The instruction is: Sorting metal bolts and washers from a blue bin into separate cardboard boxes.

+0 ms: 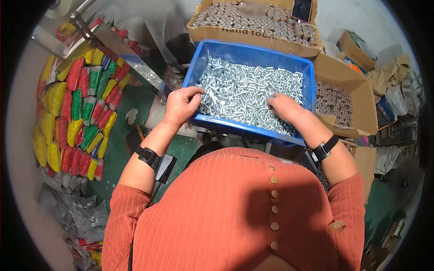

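Note:
A blue plastic bin [255, 49] in front of me holds a deep layer of small shiny metal pins or sleeves [246, 90]; their exact kind is too small to tell. At its near left rim is my left hand [181, 106], fingers curled and thumb drawn toward the forefinger. Whatever it may pinch cannot be made out. My right hand [285, 107] reaches over the right part of the bin, low against the metal pieces. Its fingers are bent inward, and the tips are partly hidden, so anything between them does not show.
Cardboard boxes of round metal parts stand behind [257, 34] and to the right [361, 104]. A phone [302, 10] rests on the far box. Red, yellow and green packets [74, 113] are stacked at left, beside a metal frame [131, 61].

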`<state>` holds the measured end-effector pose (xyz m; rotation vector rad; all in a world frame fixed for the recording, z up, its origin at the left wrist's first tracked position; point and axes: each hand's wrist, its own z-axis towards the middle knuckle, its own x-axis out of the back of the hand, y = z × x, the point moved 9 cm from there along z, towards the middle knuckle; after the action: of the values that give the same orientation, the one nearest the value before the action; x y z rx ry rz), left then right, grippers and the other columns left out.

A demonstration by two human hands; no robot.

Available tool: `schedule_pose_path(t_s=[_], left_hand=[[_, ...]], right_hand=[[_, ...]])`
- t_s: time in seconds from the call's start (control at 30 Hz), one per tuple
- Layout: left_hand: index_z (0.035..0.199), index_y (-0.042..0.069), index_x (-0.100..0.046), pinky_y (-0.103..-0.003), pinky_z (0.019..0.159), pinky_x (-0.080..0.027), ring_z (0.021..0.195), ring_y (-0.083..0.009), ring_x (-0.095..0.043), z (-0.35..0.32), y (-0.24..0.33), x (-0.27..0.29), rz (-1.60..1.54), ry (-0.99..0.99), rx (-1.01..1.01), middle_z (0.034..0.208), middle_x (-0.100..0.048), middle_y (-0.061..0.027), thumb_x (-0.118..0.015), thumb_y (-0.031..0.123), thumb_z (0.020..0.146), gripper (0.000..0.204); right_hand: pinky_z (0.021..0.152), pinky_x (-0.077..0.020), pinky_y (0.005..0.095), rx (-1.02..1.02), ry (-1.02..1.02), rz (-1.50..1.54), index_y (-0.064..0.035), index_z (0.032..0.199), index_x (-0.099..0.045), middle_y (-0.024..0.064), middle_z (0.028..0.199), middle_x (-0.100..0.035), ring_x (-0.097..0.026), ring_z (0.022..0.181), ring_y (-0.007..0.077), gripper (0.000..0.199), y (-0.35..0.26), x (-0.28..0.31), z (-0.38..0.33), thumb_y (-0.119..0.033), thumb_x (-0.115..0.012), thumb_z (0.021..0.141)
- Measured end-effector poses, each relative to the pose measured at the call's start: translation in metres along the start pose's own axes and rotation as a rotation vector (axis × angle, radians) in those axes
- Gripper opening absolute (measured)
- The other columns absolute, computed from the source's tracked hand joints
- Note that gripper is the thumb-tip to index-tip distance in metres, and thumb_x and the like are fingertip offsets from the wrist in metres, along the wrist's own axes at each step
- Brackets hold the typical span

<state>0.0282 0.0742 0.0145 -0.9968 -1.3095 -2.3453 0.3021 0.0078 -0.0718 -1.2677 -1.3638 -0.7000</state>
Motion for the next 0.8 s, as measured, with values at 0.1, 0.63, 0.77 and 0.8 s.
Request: schedule_pose_path(t_s=[0.1, 0.63, 0.77, 0.8], left_hand=[[0.092, 0.006, -0.074, -0.032, 0.059, -0.05, 0.059, -0.0224, -0.064, 0.001, -0.002, -0.001, 0.007, 0.001, -0.006, 0.071, -0.066, -0.0145, -0.062, 0.015, 0.082, 0.018], [0.093, 0.004, -0.072, -0.032, 0.067, -0.053, 0.072, -0.0207, -0.07, 0.001, -0.007, 0.002, -0.002, -0.023, -0.054, 0.079, -0.069, -0.0142, -0.061, 0.01, 0.084, 0.016], [0.092, 0.005, -0.072, -0.035, 0.067, -0.054, 0.072, -0.0279, -0.069, -0.002, 0.002, 0.003, -0.052, 0.011, -0.126, 0.08, -0.069, -0.0157, -0.062, 0.011, 0.083, 0.015], [0.092, 0.005, -0.072, -0.035, 0.067, -0.054, 0.073, -0.0284, -0.069, 0.0, 0.002, 0.005, -0.092, 0.016, -0.12, 0.08, -0.069, -0.0157, -0.062, 0.011, 0.083, 0.015]], right_hand=[[0.086, -0.0505, 0.0451, 0.005, 0.035, -0.025, -0.0023, 0.099, -0.066, 0.0241, 0.102, -0.063, -0.062, 0.1, 0.0393, 0.019, 0.001, 0.001, 0.001, -0.005, -0.053, 0.086], [0.055, -0.048, 0.0314, -0.421, 0.153, 0.846, -0.0012, 0.107, -0.064, 0.0096, 0.077, -0.063, -0.06, 0.065, 0.0172, 0.017, 0.038, 0.019, 0.007, -0.013, -0.058, 0.096], [0.048, -0.0367, 0.0211, -0.582, 0.252, 1.679, 0.0013, 0.106, -0.06, 0.0006, 0.069, -0.049, -0.044, 0.057, 0.0078, 0.019, 0.035, 0.008, 0.011, -0.015, -0.052, 0.1], [0.048, -0.0376, 0.0213, -0.505, 0.149, 1.561, 0.0023, 0.105, -0.059, 0.0001, 0.07, -0.049, -0.045, 0.058, 0.0081, 0.02, 0.028, 0.011, 0.025, -0.016, -0.052, 0.1]])
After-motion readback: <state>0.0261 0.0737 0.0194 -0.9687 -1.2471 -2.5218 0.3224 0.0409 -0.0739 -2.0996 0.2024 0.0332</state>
